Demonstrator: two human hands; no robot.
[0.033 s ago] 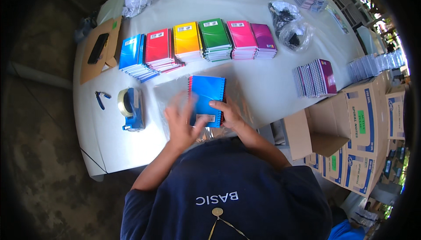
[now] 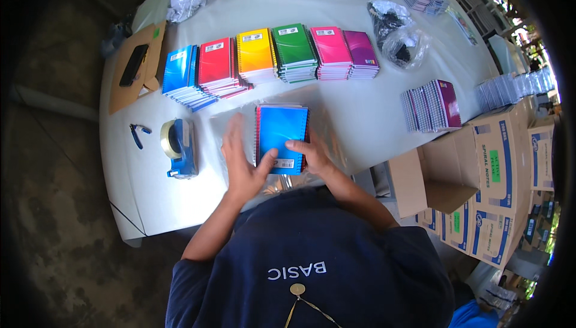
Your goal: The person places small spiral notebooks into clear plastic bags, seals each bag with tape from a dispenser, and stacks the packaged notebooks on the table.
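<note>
While the right hand (image 2: 317,156) clasps the bundle by its right edge, thumb flat on top, the left hand (image 2: 242,169) is spread wide, its fingers blurred off to the left and its thumb over the cover's near left corner. On top lies a blue spiral notebook (image 2: 282,129), close before the person's chest, above clear plastic film (image 2: 333,123) on the white table (image 2: 144,205). Its long axis runs away from the body toward the notebook stacks (image 2: 294,46), barely tilted; its coil lines the right edge, and the white label (image 2: 284,164) sits at the near end. Red coils (image 2: 258,133) peek out along the left side. A blue tape dispenser (image 2: 186,154) stands left of the hands, well apart.
</note>
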